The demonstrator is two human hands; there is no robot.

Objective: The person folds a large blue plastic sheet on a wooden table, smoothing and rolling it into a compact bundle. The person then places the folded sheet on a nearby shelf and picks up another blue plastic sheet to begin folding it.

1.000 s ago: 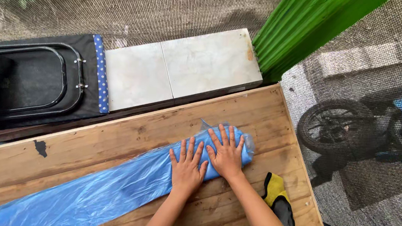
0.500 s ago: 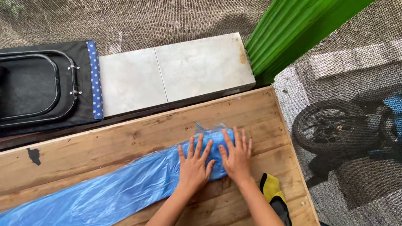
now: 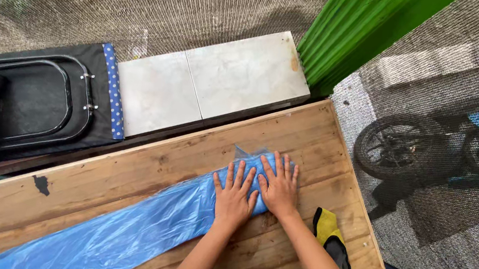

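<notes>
Both hands flat on the end of a blue plastic sheet, most of it lying long and loose

The left hand [image 3: 234, 199] and right hand [image 3: 279, 187] lay side by side, palms down, fingers spread apart and clamped on nothing, just pressing the upper-right end of the blue plastic sheet [image 3: 129, 234] onto the wooden table [image 3: 134, 172]. That end looked bunched and narrowed under the palms, so I'd guess only the first bit was gathered; the rest ran as a long strip down toward the table's lower-left corner, not yet handled. Beyond the table's far edge sat two pale stone tiles [image 3: 209, 86] and a black bag with a dotted blue trim [image 3: 37, 98]. A yellow-and-grey glove [image 3: 331, 238] lay by the right forearm near the table's right edge, close but not on the plastic. Nothing really blocked the strip.
</notes>
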